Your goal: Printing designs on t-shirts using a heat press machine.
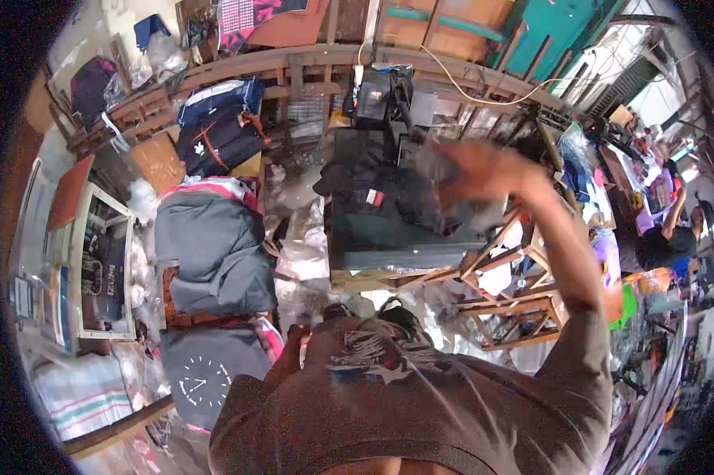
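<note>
My right hand (pixel 488 174) reaches forward over a dark green work table (pixel 404 245), smeared by motion. Its fingers point left, beside a blurred dark patch; whether they grip anything cannot be made out. Under and left of the hand lies a rumpled black garment (pixel 389 198) with a small red and white patch. Beyond it stands a black machine (pixel 381 99) with an upright arm reaching toward the garment. My left hand (pixel 296 344) is low beside my body at the left, in shadow, its fingers mostly hidden.
Dark grey cloth (pixel 210 245) lies piled on the left, with a black bag (pixel 218 142) farther back. A wooden frame (pixel 515 317) stands right of the table. A cable (pixel 484 96) hangs across the back. Another person (pixel 674 233) is at the far right.
</note>
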A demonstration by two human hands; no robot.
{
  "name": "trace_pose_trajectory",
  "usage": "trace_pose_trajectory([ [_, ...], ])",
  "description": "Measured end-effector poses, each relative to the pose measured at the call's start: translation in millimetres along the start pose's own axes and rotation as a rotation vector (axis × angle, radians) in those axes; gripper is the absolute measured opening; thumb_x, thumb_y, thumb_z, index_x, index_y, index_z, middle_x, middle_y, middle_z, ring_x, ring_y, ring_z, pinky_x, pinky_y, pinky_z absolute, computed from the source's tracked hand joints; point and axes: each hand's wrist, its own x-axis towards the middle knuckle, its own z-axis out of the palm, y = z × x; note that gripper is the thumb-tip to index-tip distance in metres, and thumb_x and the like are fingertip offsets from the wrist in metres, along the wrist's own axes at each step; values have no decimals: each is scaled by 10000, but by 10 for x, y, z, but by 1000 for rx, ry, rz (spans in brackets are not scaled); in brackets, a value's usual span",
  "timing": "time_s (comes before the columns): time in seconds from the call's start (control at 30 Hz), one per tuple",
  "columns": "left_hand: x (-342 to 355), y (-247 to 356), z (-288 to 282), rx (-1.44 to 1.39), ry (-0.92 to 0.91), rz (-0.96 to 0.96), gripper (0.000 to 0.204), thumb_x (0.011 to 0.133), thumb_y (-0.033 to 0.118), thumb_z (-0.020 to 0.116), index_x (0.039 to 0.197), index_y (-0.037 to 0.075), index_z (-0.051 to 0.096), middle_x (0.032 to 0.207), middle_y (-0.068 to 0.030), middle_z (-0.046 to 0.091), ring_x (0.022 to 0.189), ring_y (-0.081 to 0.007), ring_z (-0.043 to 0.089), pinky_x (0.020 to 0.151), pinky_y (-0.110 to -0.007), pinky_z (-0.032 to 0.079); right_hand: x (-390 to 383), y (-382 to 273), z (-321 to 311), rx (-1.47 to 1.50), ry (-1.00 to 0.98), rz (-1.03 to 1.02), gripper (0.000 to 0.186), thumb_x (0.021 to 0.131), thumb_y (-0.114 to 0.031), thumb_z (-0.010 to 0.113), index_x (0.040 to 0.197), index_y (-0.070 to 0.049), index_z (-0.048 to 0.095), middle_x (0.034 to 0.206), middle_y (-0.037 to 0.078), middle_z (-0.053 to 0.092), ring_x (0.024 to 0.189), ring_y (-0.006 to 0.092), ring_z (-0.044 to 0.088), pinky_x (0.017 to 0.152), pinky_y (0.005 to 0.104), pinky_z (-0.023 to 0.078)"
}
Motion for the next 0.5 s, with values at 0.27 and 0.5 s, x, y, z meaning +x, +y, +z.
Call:
trace_pose_trajectory([
  [0.27, 364, -54, 77, -530, -8, -232, 229, 873, 426, 494, 912, 205, 541, 820, -35, 591, 724, -273, 594, 553, -424, 473, 289, 353, -1474, -375, 645, -154, 313, 934, -302, 530, 1030, -25, 640, 835, 158, 654, 764, 243, 658, 711, 409, 538],
  [0.5, -33, -165, 121, -673, -204, -125, 298, 923, 443, 453, 1051, 201, 571, 968, -65, 634, 787, -292, 627, 566, -435, 492, 207, 765, -1777, -535, 975, -116, 510, 924, -324, 573, 1334, -26, 516, 1307, 220, 551, 1164, 346, 566, 959, 445, 459],
])
